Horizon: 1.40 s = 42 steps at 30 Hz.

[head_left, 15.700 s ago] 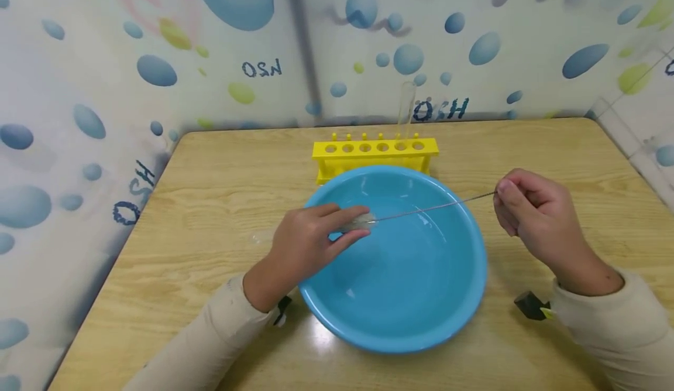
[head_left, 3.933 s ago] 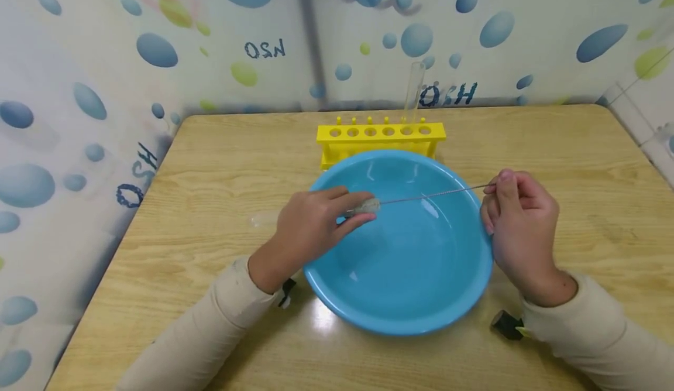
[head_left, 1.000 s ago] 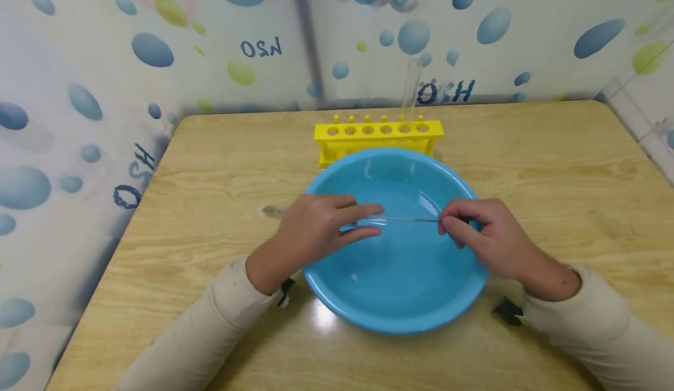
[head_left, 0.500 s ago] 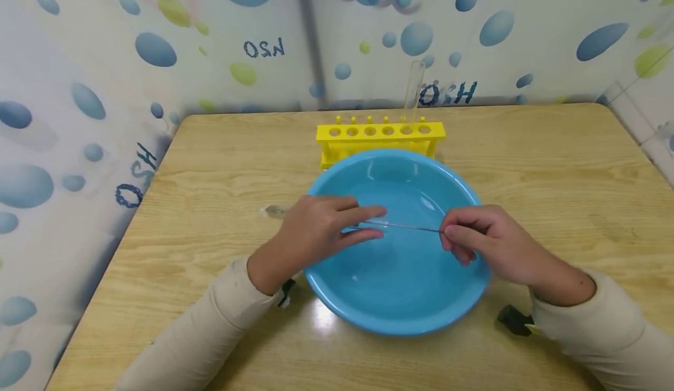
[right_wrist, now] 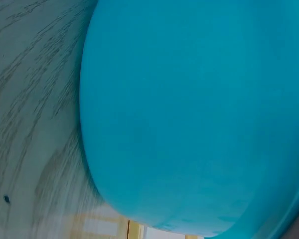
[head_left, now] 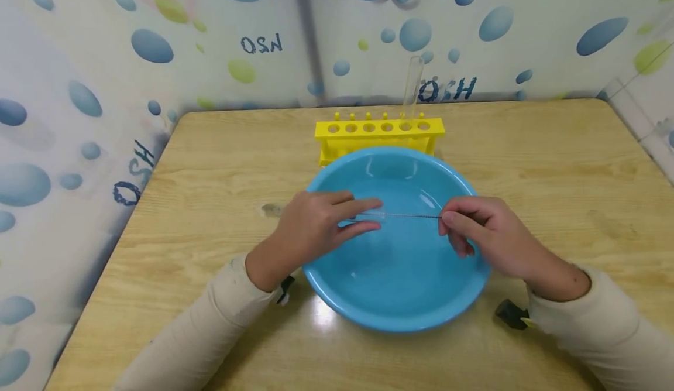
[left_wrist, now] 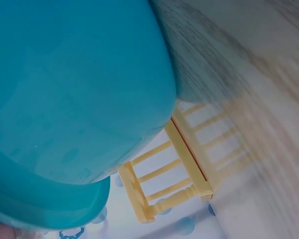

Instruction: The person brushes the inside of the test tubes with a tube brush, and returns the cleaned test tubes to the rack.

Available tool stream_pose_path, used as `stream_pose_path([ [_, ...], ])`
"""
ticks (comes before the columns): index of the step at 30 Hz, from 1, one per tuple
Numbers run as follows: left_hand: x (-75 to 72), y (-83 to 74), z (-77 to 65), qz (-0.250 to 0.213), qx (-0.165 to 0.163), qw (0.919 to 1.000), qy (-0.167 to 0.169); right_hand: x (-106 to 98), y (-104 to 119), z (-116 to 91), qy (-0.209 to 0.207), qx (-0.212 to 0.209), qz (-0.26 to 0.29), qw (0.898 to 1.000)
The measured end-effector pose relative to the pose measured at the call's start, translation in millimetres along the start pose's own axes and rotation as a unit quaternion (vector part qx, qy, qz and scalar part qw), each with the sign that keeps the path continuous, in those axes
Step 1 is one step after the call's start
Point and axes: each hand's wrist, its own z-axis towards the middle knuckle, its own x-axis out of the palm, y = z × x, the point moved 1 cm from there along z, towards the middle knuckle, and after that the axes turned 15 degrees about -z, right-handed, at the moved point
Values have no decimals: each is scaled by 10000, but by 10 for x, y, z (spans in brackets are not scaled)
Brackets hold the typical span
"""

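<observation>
Blue plastic makes the basin (head_left: pixel 395 325) in the head view, and above it the left hand (head_left: pixel 310 227) holds a glass tube (head_left: pixel 376 212) sideways between thumb and fingers, while the right hand (head_left: pixel 487 233) pinches the brush (head_left: pixel 411 215) by its wire. The bristles, at the tube's mouth seconds ago, now show past the left hand, and the right hand has come in over the basin; the scrub seems to reach the tube's far end. A yellow rack (head_left: pixel 379 127) stands just behind the basin, limiting forward movement; rightward, the table (head_left: pixel 595 203) leaves drawing-back room. The left wrist view shows basin wall and rack, the right wrist view mostly basin; neither tells finger state.
</observation>
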Motion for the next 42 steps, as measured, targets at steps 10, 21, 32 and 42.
stream_pose_path([
  [10, -25, -16, 18, 284, 188, 9994, -10, 5, -2, -3, 115, -94, -303, 9994],
  [21, -33, -14, 26, 268, 402, 9987, -157, -46, 25, 29, 68, 80, 145, 9998],
  [32, -38, -1, 18, 85, 64, 9998, 177, 13, -6, 25, -181, -169, -586, 9980],
  [42, -31, -1, 23, 26, -177, 9997, 143, 14, -11, 1, -599, -13, -399, 9974],
])
